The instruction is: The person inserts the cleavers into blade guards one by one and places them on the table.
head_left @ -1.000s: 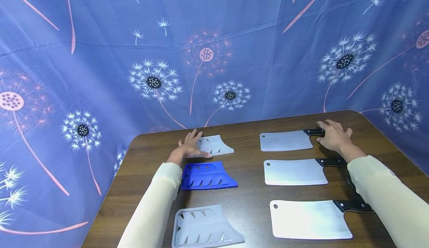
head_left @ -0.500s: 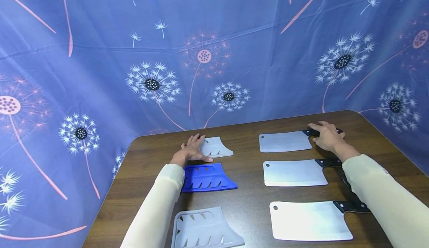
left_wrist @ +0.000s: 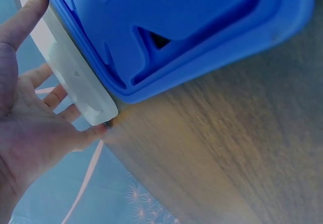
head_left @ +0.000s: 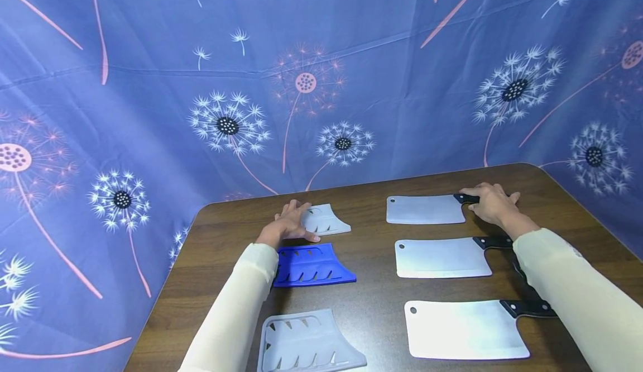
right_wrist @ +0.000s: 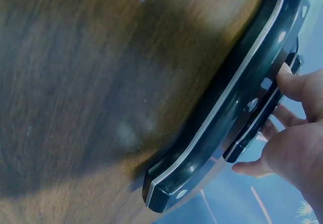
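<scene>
My left hand (head_left: 288, 224) lies over the left end of the far white blade guard (head_left: 329, 221), fingers at its far edge and thumb against its near edge. In the left wrist view the white guard (left_wrist: 75, 72) sits between the thumb and fingers of my left hand (left_wrist: 30, 133), flat on the table beside the blue guard (left_wrist: 192, 27). My right hand (head_left: 489, 204) curls over the black handle of the far cleaver (head_left: 424, 210). The right wrist view shows my right hand (right_wrist: 298, 148) with its thumb on that handle (right_wrist: 255, 125); the cleaver lies flat.
On the brown table (head_left: 372, 238) lie the blue guard (head_left: 311, 266), a near white guard (head_left: 306, 344), a middle cleaver (head_left: 442, 257) and a near cleaver (head_left: 462, 330). The middle cleaver's handle (right_wrist: 217, 118) lies close beside my right hand. A blue dandelion cloth hangs behind.
My right hand's fingers went from spread above the far cleaver's handle to curled onto it. My left hand's fingers drew together over the far white guard.
</scene>
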Tool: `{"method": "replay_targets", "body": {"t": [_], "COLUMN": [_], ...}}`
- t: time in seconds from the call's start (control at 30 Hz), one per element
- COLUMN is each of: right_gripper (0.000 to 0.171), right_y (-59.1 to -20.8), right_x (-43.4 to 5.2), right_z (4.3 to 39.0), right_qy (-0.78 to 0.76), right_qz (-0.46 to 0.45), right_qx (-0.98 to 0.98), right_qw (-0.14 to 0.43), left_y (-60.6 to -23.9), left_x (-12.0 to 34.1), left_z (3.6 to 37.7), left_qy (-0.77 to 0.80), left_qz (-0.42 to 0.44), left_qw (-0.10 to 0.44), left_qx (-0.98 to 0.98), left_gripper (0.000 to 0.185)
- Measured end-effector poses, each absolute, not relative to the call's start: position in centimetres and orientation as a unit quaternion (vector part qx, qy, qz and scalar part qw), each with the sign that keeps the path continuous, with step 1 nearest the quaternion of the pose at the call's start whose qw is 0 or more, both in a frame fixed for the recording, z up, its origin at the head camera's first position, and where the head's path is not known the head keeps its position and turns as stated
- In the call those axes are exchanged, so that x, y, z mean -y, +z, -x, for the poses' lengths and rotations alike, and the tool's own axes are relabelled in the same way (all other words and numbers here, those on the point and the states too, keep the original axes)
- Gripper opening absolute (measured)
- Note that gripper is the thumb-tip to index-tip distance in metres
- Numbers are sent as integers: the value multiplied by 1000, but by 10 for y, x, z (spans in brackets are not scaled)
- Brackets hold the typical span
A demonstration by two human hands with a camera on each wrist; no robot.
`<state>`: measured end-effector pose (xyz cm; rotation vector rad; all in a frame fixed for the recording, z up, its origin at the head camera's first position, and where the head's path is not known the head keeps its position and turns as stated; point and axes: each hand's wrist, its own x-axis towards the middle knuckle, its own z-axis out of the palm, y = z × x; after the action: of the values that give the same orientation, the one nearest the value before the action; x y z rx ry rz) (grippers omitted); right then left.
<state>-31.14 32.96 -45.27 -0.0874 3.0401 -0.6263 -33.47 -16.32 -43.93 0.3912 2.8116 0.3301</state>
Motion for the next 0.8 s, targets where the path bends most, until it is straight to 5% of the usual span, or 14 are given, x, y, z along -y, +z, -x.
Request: {"method": "replay_targets", "body": {"t": [0.8], "right_gripper": [50], "right_y": [-455], "right_x": [-323], "right_z": [310], "right_qy": [-167], "right_qz": [34], "right_qx": [-985], "right_qw": [4], "left_y": [-437], "left_x": [163], "left_z": [333], "left_qy": [122], "left_qz": [-138], "left_qw": [117], "left_qx": [-976], "left_gripper": [103]}}
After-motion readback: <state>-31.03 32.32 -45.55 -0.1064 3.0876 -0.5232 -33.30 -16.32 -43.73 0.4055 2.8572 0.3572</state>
